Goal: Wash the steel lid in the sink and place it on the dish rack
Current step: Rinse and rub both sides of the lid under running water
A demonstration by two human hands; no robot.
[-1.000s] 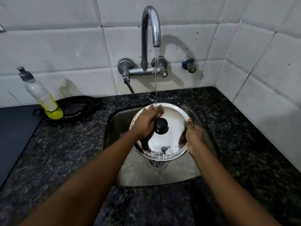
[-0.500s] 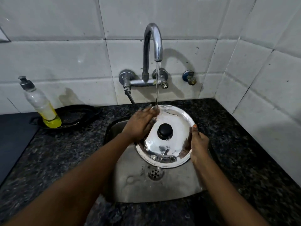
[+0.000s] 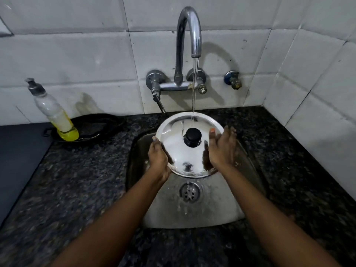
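A round steel lid with a black knob is held tilted over the steel sink, its top towards me. Water from the tap falls on its upper rim and runs off into the sink. My left hand grips the lid's lower left edge. My right hand lies on the lid's right side with the fingers spread and the thumb on the steel. No dish rack is in view.
A soap bottle with yellow liquid stands in a black pan at the back left of the dark granite counter. A dark flat surface lies far left. White tiled walls close the back and right. The drain sits below the lid.
My left hand has slid from the lid's top left down to its lower left edge. My right hand has moved up onto the lid's right face. The lid sits higher under the stream.
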